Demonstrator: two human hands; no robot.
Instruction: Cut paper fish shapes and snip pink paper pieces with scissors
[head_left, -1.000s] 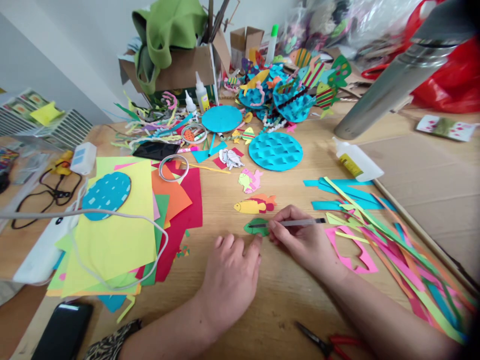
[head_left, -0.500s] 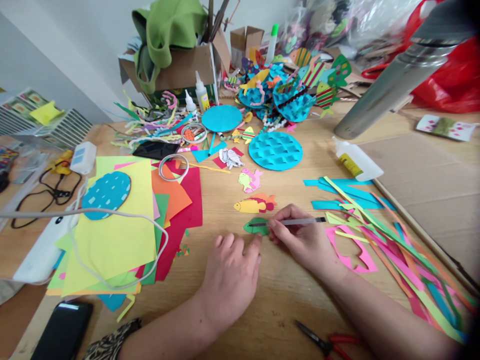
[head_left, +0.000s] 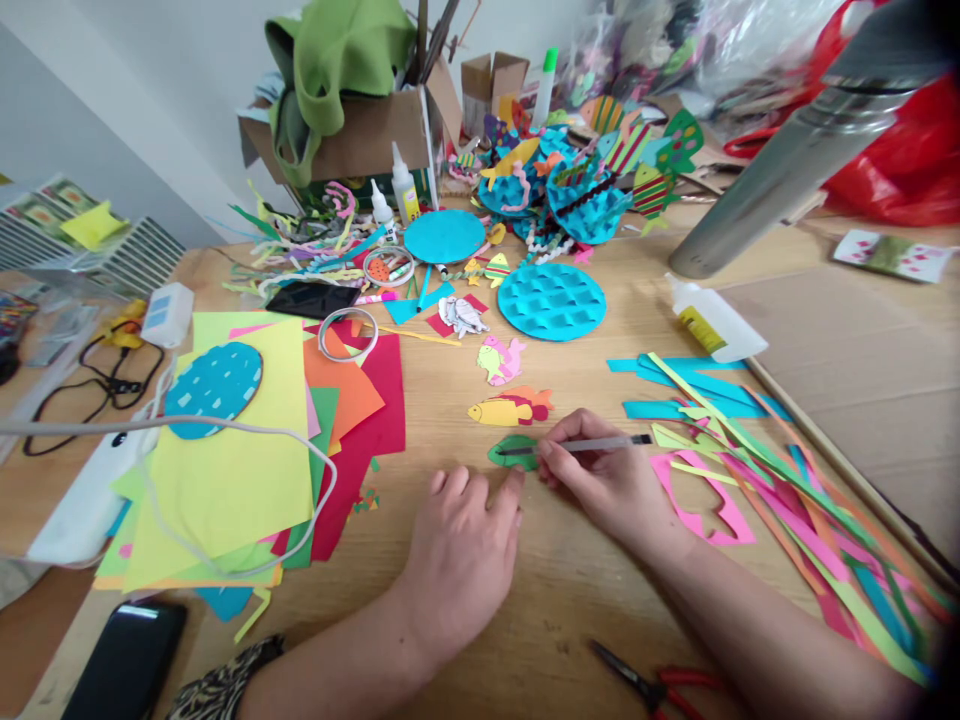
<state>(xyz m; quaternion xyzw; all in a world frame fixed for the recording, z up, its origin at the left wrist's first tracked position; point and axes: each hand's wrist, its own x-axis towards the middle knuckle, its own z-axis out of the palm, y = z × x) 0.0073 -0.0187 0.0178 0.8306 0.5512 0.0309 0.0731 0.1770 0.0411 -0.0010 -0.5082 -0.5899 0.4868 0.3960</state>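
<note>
My right hand [head_left: 600, 475] is closed around a slim grey pen [head_left: 619, 441] with a dark end. The pen's tip touches a small green paper cutout [head_left: 510, 447] lying on the table. A fingertip of my left hand [head_left: 469, 545] rests at the cutout's near edge; the other fingers lie slightly apart on the tabletop, holding nothing. Just beyond the cutout are a yellow paper fish [head_left: 495, 411] with red and orange ones partly under it. Farther back lie a pink and light-green fish pair [head_left: 500, 360] and a white fish [head_left: 461, 315] with drawn lines.
Coloured paper sheets [head_left: 247, 480] with a cable [head_left: 326, 480] across them lie left. Paper strips [head_left: 795, 520] and a glue bottle [head_left: 716, 320] are right, beside a tall flask [head_left: 780, 170]. Red-handled pliers [head_left: 652, 690] sit in front; blue discs [head_left: 551, 302] stand behind.
The pen tip and my right hand have shifted barely, if at all, over the green cutout. My left hand stays in place.
</note>
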